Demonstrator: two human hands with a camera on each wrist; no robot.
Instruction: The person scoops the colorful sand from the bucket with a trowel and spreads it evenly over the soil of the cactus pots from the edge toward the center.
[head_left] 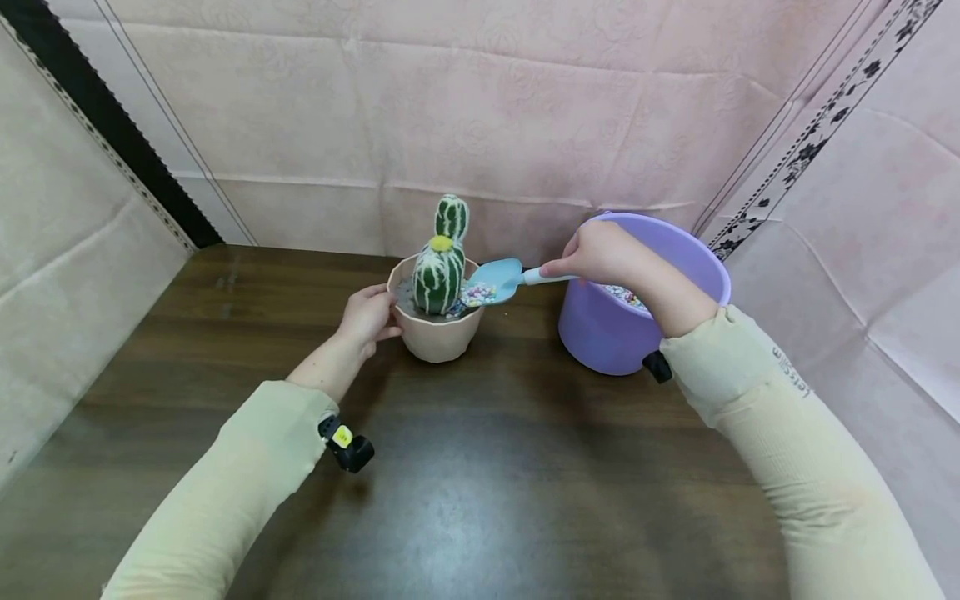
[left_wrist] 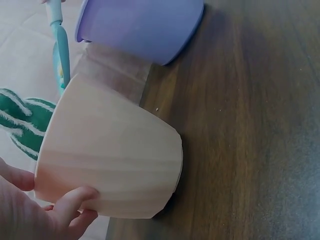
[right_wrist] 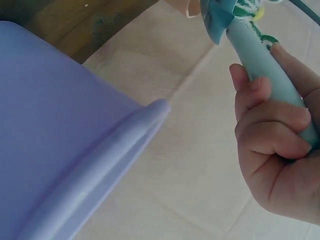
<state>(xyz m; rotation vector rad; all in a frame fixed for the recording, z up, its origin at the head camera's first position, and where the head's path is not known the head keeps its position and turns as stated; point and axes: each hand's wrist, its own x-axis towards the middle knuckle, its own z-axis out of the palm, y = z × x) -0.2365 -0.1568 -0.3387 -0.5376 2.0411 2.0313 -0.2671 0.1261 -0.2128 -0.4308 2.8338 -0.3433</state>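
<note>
A green and white striped cactus [head_left: 438,279] with a yellow flower stands in a beige flowerpot [head_left: 438,337] on the table. My left hand [head_left: 367,319] grips the pot's left side; in the left wrist view the thumb is at the rim and fingers [left_wrist: 75,200] lie against the wall. My right hand [head_left: 600,252] holds a light blue trowel [head_left: 508,273] by its handle, fingers curled round it as the right wrist view shows. The trowel's tip is over the pot's right rim, beside the cactus. Small pastel pebbles [head_left: 477,293] lie on its blade.
A purple bucket [head_left: 607,333] with more pastel pebbles [head_left: 628,297] inside stands right of the pot, under my right forearm. Dark wooden table [head_left: 450,500] extends in front. Pale patterned cloth [head_left: 487,117] hangs behind and at both sides.
</note>
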